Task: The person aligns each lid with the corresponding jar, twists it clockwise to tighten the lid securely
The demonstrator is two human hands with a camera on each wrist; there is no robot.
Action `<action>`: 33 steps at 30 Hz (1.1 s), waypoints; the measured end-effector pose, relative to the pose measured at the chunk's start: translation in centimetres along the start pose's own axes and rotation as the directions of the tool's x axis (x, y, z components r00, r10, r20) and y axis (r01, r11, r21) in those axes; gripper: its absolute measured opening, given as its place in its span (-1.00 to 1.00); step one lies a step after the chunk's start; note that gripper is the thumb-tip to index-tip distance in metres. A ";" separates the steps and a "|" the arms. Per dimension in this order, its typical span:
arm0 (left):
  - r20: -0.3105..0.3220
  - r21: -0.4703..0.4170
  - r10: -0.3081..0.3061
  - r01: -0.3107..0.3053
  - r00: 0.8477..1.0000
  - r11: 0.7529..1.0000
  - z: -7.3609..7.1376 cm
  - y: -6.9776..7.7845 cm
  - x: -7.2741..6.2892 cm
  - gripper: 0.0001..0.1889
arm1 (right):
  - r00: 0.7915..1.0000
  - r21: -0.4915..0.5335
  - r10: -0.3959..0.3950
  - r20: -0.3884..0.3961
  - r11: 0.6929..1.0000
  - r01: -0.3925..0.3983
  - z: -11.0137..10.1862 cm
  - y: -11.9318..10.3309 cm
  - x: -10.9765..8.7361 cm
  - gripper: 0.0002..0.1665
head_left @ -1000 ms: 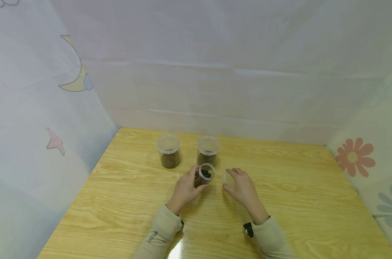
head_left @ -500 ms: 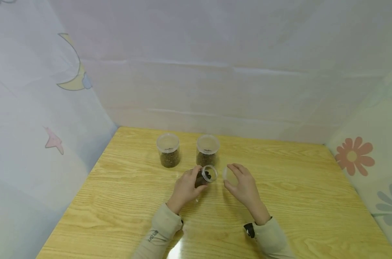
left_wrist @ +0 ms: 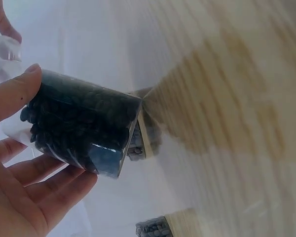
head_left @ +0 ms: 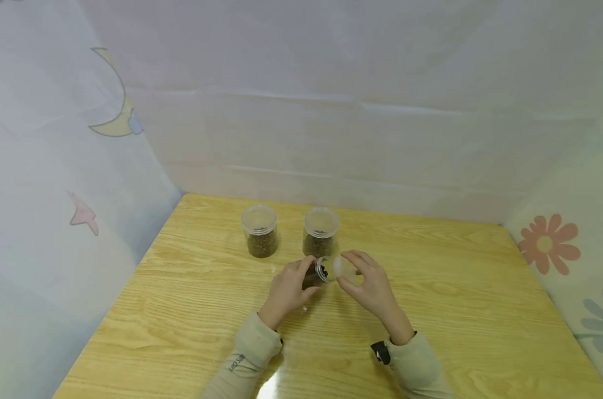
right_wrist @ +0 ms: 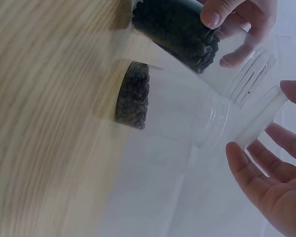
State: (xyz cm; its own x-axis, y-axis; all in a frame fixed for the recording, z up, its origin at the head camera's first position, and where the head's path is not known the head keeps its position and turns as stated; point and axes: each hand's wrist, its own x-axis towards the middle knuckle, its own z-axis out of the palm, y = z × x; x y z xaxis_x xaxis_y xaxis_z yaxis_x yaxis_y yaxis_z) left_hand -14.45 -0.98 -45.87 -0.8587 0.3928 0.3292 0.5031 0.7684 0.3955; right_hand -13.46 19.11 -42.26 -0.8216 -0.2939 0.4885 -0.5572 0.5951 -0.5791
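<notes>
My left hand (head_left: 286, 288) grips a clear jar (left_wrist: 84, 123) partly filled with dark beans. The jar tilts to the right, its threaded mouth (right_wrist: 249, 74) uncovered and facing my right hand (head_left: 373, 285). Between thumb and fingertips, that right hand pinches a round translucent lid (right_wrist: 261, 118) by its edge. The lid stands on its side close in front of the jar's mouth. In the right wrist view the beans (right_wrist: 177, 32) slope toward the mouth but lie short of the rim.
Two more clear jars with dark beans, a left one (head_left: 259, 233) and a right one (head_left: 320, 233), stand upright behind my hands. All of this is over a wood-grain table (head_left: 181, 288), with a pale printed cloth (head_left: 301, 127) hanging around its far and side edges.
My left hand has tipped the jar further to the right. My right hand has brought the lid leftward, nearer to the jar's mouth. The two standing jars have stayed in place.
</notes>
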 end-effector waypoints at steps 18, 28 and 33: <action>-0.009 0.006 0.004 -0.004 1.000 1.000 0.1 -0.1 -0.1 -0.34 | 0.993 -0.017 -0.098 0.068 0.995 0.099 0.9 -1.1 1.1 -0.45; 0.010 0.029 -0.005 0.004 1.000 1.000 0.2 0.0 -0.1 -0.34 | 0.990 -0.038 -0.064 0.127 0.997 0.069 0.9 -0.9 1.4 -0.44; 0.012 0.030 -0.003 0.003 1.000 1.000 0.1 0.1 -0.1 -0.34 | 0.987 -0.039 -0.059 0.152 0.997 0.065 0.8 -1.0 1.6 -0.44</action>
State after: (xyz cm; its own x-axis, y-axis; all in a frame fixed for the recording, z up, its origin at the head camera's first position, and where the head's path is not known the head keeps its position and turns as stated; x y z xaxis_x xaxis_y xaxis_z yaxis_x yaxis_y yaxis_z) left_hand -14.36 -0.89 -45.92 -0.8615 0.3965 0.3172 0.4975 0.7843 0.3708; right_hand -14.32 17.48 -41.42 -0.7961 -0.4386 0.4171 -0.6048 0.6030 -0.5203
